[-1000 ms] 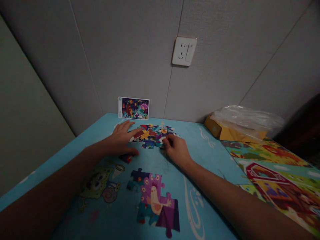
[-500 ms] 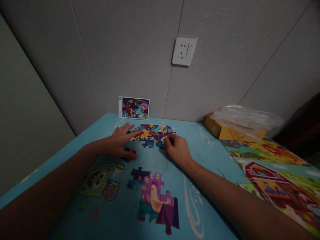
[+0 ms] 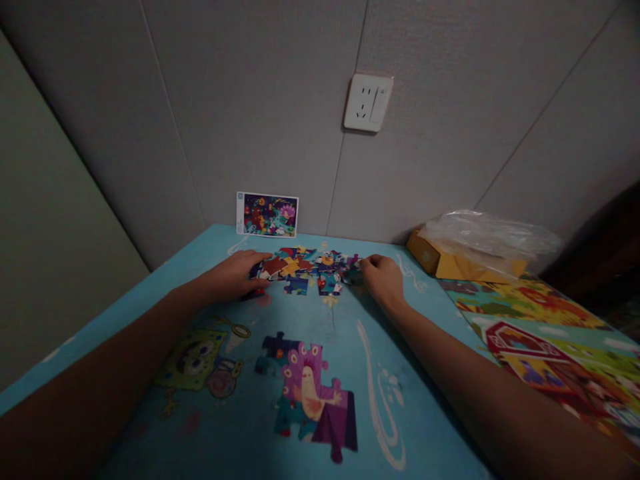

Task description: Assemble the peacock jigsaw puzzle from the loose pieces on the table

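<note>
Many puzzle pieces (image 3: 291,268) are lying near the far edge of the surface (image 3: 295,311), left hand (image 3: 234,273) cupping wide beside them, right hand (image 3: 384,278) curling narrow, hold unclear. Sorting is apparently happening, next probably calling for one matching piece.

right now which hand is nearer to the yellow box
Right. The right hand is a short way left of the yellow box, apart from it; the left hand is farther off, at the left end of the puzzle pile.

White socket plate (image 3: 369,102) on the grey wall (image 3: 260,100), clear plastic (image 3: 493,235) over a yellow box (image 3: 453,267)
</note>
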Demonstrator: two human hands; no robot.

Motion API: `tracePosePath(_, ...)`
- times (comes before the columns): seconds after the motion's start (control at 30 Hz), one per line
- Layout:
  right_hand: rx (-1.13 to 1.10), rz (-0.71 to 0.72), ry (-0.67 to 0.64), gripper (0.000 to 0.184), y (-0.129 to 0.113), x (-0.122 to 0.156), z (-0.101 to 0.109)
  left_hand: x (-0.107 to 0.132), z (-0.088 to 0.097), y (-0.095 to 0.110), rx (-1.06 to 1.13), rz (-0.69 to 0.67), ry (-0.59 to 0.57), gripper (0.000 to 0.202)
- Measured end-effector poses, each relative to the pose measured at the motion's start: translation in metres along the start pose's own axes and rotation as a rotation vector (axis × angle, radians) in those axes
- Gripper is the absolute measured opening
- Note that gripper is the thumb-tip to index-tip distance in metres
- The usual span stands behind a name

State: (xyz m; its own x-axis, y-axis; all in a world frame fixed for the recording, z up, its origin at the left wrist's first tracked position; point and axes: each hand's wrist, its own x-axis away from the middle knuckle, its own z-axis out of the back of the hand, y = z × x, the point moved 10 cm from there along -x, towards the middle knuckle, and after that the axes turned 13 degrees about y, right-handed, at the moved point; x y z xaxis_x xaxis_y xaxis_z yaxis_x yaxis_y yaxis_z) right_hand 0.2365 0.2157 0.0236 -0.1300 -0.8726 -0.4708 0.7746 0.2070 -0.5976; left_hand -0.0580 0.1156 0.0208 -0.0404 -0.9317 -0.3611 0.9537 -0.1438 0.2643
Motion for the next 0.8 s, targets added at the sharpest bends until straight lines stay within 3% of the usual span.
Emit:
tracePosePath(0.13,0.013,-0.117,0.015,0.028,0.026,-0.01,0.002,-0.001,0.0,0.005,0.036,-0.049,0.033,0.059)
tracePosePath(0.23,-0.035,-0.124,0.022,0.029,0.028,-0.009,0.001,-0.001,-0.002,0.011,0.074,-0.076,0.043,0.059)
tracePosePath(0.37,-0.314,-0.016,0.011,0.031,-0.002,0.004,-0.002,-0.001,-0.001,0.023,0.115,-0.107,0.091,0.056)
tracePosePath(0.5,-0.516,0.2,-0.206,0.033,-0.055,0.041,-0.014,0.004,0.007,0.053,0.239,-0.203,0.211,0.062)
tracePosePath(0.63,-0.518,0.365,-0.343,0.03,-0.088,0.073,-0.019,0.011,0.008,0.076,0.441,-0.24,0.241,0.046)
tracePosePath(0.73,-0.492,0.419,-0.349,0.027,-0.092,0.077,-0.018,0.009,0.012,0.067,0.467,-0.134,0.32,0.039)
tracePosePath(0.8,-0.484,0.465,-0.217,0.021,-0.092,0.069,-0.002,0.006,0.017,0.05,0.426,-0.028,0.391,0.039)
